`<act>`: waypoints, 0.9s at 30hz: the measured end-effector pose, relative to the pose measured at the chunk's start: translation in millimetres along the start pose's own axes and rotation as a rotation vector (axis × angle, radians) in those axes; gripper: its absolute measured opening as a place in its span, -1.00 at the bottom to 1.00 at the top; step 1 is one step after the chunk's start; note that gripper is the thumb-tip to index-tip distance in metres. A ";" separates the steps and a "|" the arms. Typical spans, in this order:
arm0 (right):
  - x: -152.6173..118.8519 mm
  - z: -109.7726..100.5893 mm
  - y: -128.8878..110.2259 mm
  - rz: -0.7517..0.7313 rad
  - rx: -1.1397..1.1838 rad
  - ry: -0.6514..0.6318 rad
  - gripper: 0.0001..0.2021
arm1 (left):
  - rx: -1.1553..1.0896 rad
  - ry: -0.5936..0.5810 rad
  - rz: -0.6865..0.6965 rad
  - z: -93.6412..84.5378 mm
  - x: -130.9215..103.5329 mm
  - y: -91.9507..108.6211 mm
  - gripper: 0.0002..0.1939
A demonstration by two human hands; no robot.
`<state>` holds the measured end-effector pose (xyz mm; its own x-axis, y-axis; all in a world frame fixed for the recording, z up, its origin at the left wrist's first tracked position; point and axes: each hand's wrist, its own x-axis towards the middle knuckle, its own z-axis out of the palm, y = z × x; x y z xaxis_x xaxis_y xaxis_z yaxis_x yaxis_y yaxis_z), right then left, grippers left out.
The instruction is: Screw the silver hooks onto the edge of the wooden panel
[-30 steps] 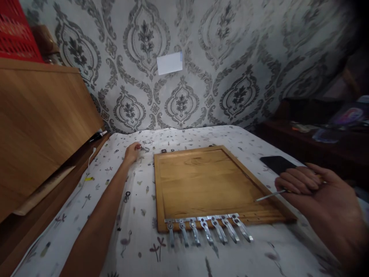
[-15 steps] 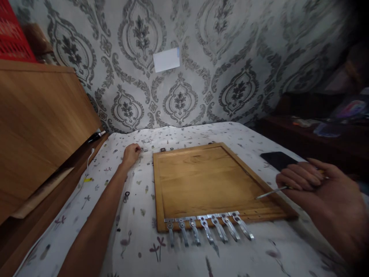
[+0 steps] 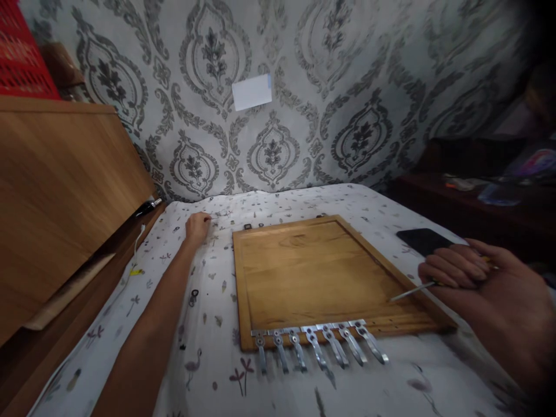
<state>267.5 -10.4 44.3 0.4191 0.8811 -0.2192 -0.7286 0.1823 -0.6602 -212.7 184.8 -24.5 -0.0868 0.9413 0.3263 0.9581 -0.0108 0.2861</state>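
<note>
Golden-brown wood is forming the framed panel (image 3: 289, 272), which is lying flat on the white patterned cloth (image 3: 278, 399), between the two hands. Seven metal hooks (image 3: 317, 348) are lining its near edge, their narrow ends extending past it. The right hand (image 3: 482, 289) is gripping a screwdriver (image 3: 412, 291), its thin shaft slanting over the panel's right part; whether the tip is touching wood, I cannot tell. Left of the panel's far-left corner, the left hand (image 3: 197, 226) is curling its fingers together; whether they are pinching anything is unclear.
</note>
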 end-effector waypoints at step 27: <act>-1.4 -9.1 -0.5 0.066 0.075 -0.038 -0.65 | 0.069 -0.139 0.140 -44.0 -107.5 -43.7 -0.50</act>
<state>272.2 -15.7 38.4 0.3493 0.9079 -0.2317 -0.7930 0.1547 -0.5893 -257.2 69.2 -32.4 0.0826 0.9698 0.2296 0.9750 -0.1263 0.1827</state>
